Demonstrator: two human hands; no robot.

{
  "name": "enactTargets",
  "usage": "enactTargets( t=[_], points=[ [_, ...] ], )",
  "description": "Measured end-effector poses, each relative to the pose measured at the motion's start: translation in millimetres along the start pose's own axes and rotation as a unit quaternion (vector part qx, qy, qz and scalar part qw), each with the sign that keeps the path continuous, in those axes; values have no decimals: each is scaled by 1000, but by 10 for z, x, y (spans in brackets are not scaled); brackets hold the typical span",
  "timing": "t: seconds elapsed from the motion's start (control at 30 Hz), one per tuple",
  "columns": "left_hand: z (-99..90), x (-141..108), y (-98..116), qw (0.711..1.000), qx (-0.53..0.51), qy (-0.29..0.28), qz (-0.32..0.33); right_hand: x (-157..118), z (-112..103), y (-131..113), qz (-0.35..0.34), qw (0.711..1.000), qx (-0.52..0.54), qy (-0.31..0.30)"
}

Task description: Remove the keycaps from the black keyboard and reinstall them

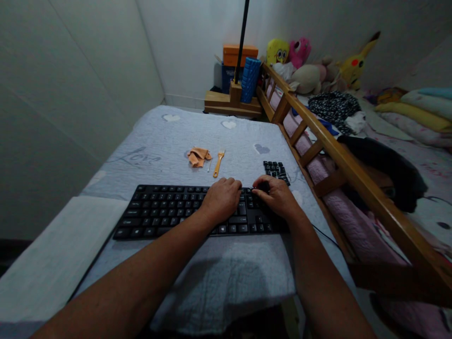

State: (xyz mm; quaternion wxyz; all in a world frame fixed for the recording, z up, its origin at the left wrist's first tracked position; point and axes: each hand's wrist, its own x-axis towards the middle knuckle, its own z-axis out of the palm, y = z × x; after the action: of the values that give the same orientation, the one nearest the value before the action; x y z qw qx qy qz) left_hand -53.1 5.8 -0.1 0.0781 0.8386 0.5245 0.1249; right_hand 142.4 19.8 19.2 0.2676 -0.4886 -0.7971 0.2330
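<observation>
A black keyboard [165, 207] lies across the cloth-covered table. My left hand [221, 200] rests over its right-middle keys, fingers curled together and pressed on it near the far edge; the fingertips are mostly hidden. Over the number-pad end is my right hand [277, 194], its thumb and forefinger closed around a small dark thing I cannot make out. Just beyond that hand, loose black keycaps [273, 167] lie in rows. A small brush [218, 165] with an orange handle lies behind the keyboard, beside a crumpled orange cloth [198, 157] and a thin cotton swab [209, 165].
A wooden bed rail [318, 136] runs along the table's right side, with bedding and plush toys [300, 52] beyond. At the left lies a white sheet [63, 245]. A black cable [326, 237] trails right. A wooden stand [229, 106] with a pole is at the back.
</observation>
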Motion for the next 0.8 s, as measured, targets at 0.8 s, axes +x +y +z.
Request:
enactTargets(
  t=[0.8],
  points=[
    [4, 0, -1, 1000, 3, 8, 4, 51, 31, -47, 17, 1000, -21, 0]
  ],
)
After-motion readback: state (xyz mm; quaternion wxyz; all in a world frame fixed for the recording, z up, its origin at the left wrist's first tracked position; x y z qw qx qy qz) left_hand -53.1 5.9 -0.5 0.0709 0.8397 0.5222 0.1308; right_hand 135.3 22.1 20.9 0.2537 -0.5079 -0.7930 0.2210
